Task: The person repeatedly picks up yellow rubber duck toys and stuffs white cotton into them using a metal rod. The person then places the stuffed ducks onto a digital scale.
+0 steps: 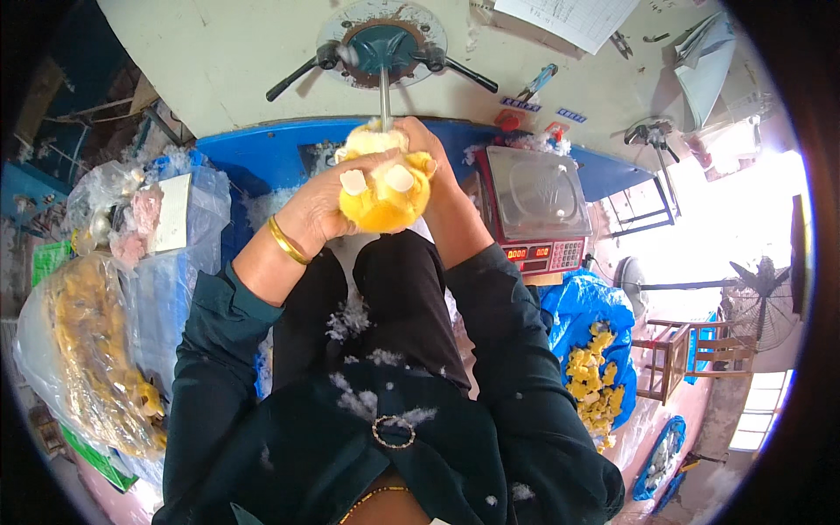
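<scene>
A small yellow plush toy [385, 208] with pale, cream-coloured paws is held in front of me. My left hand [320, 201] is wrapped round its left side, the thumb lying across the upper part. From the far right side, my right hand [423, 147] grips the same toy, its fingers partly hidden behind it. A thin metal tube [384, 98] comes out of the machine head [381, 45] and meets the toy's far end; whether it goes inside is hidden. White fluff [350, 317] clings to my dark trousers and shirt.
Two black handles [293, 80] flank the tube. A red scale [544, 197] stands to the right, above a blue bag [573, 306] with yellow plush pieces [595, 376]. Left lies a clear plastic bag [96, 341] of yellow-brown plush. Pliers [538, 80] hang on the panel; a fan [759, 297] stands far right.
</scene>
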Demonstrator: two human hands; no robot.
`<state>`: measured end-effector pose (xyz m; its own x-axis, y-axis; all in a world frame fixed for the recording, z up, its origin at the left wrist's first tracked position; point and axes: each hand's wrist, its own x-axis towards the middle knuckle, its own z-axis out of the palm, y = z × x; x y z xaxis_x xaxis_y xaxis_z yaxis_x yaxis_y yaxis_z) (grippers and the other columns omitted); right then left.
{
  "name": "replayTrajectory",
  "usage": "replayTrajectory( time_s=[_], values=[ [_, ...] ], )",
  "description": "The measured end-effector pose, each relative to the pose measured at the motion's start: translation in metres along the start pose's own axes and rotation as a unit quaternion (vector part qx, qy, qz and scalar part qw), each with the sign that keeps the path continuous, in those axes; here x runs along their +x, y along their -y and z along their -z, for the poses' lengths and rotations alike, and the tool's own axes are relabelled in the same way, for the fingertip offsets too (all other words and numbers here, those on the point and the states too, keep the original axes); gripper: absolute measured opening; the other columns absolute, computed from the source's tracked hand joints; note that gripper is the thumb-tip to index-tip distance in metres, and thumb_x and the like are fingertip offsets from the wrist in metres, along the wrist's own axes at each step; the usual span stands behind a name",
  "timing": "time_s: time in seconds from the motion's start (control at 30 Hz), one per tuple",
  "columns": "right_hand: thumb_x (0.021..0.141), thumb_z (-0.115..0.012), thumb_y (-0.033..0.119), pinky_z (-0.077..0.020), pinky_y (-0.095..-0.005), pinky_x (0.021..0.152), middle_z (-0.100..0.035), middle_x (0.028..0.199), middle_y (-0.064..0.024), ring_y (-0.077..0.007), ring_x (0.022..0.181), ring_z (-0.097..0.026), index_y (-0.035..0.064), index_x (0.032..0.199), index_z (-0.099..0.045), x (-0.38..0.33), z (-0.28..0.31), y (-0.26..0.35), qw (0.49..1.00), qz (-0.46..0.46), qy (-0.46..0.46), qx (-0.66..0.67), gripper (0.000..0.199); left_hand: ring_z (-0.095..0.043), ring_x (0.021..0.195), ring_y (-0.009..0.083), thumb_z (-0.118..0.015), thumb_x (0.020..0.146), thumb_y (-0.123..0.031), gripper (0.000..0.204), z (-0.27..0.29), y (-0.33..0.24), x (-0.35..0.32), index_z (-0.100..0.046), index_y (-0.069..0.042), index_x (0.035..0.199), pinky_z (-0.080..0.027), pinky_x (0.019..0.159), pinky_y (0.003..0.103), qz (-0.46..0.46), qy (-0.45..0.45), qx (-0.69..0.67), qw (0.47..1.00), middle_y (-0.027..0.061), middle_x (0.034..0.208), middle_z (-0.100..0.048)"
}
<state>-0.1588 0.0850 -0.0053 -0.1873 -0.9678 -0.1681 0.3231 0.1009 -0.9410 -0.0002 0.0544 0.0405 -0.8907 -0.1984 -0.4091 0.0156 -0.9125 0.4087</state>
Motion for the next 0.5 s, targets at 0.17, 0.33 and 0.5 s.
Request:
replayTrajectory(
  time_s=[0.17,0.33,0.5],
  values=[
    [0.089,-0.057,0.022,-0.0561,-0.0296,0.071,-0.067,0.088,-0.0073,-0.0208,0.080,-0.068,0.0016,0.091,-0.061,-0.012,-0.015,0.001,0.991,0.006,-0.080,0.111,0.021,-0.069,0.091,0.0234,-0.069,0.086,-0.023,0.042,0.001,-0.003,-0.006,-0.053,-0.005,0.121,-0.060,0.072,0.038,-0.008,0.022,-0.001,1.000,0.0101,0.107,-0.066],
    [0.091,-0.045,0.028,-0.0552,-0.0344,0.073,-0.067,0.092,-0.0135,-0.0251,0.083,-0.068,0.0021,0.089,-0.059,-0.001,-0.007,-0.012,0.992,-0.028,-0.089,0.088,0.030,-0.068,0.093,0.0240,-0.069,0.087,-0.024,0.042,-0.001,0.001,-0.009,-0.053,-0.003,0.119,-0.059,0.075,0.038,-0.020,-0.008,0.032,0.999,0.0115,0.108,-0.066],
    [0.091,-0.047,0.027,-0.0549,-0.0359,0.075,-0.067,0.093,-0.0136,-0.0250,0.086,-0.067,0.0013,0.095,-0.059,-0.021,-0.015,0.000,0.988,0.068,-0.060,-0.126,0.029,-0.069,0.091,0.0223,-0.065,0.090,-0.022,0.037,-0.001,0.002,-0.013,-0.053,-0.004,0.119,-0.059,0.076,0.035,-0.006,-0.001,0.049,0.999,0.0105,0.108,-0.066]
  ],
)
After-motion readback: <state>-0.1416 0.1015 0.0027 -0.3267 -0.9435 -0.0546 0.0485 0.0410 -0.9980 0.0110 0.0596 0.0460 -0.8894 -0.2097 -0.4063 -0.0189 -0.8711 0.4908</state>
